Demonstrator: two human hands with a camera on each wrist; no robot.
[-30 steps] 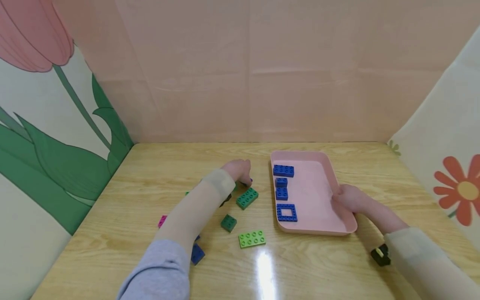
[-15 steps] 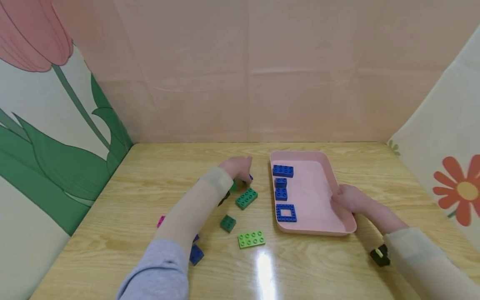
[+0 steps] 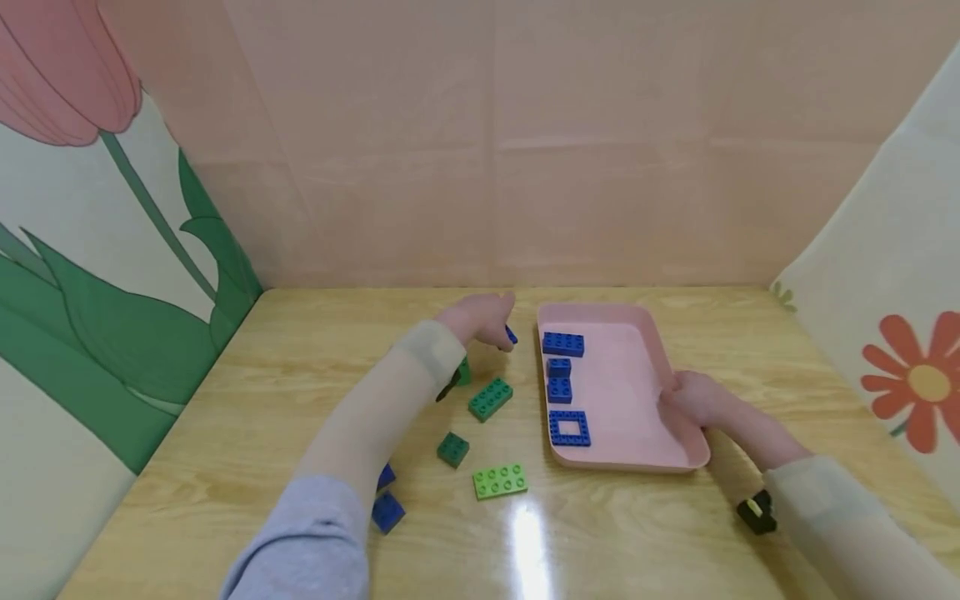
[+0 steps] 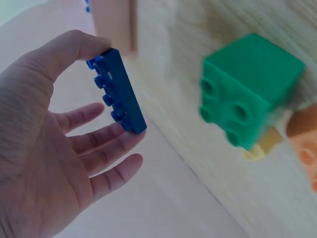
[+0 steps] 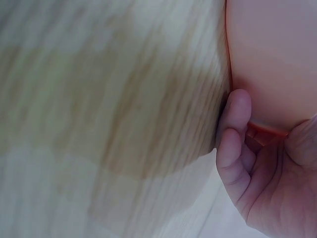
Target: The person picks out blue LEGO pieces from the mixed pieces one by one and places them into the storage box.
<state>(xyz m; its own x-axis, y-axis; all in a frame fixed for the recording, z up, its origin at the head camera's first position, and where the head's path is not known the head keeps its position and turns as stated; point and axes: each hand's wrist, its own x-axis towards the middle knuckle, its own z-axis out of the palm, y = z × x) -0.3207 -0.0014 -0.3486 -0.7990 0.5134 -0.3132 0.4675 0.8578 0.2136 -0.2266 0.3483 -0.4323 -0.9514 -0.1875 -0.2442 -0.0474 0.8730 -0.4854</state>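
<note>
My left hand (image 3: 483, 319) pinches a blue toy brick (image 4: 124, 94) by its ends, thumb at one end and fingertips at the other. Its studs face the palm in the left wrist view, while most of it is hidden behind the hand in the head view. To the right lies a shallow pink tray (image 3: 618, 392). Along the tray's left side are a long blue brick (image 3: 563, 344), two smaller blue bricks (image 3: 559, 390) and a square blue frame piece (image 3: 557, 427). My right hand (image 3: 701, 398) grips the tray's right wall, with curled fingers under its outside (image 5: 272, 59).
Between the left arm and the tray lie a green brick (image 3: 491, 399), a dark green brick (image 3: 453, 449) and a lime brick (image 3: 500, 482). Blue bricks (image 3: 387, 512) sit beside the left sleeve. Orange (image 4: 307, 144) and yellow (image 4: 267, 144) bricks show in the left wrist view.
The left hand has moved away from the body and slightly right, taking the blue brick with it. A pink brick has gone out of sight behind the left arm. The right hand keeps its grip.
</note>
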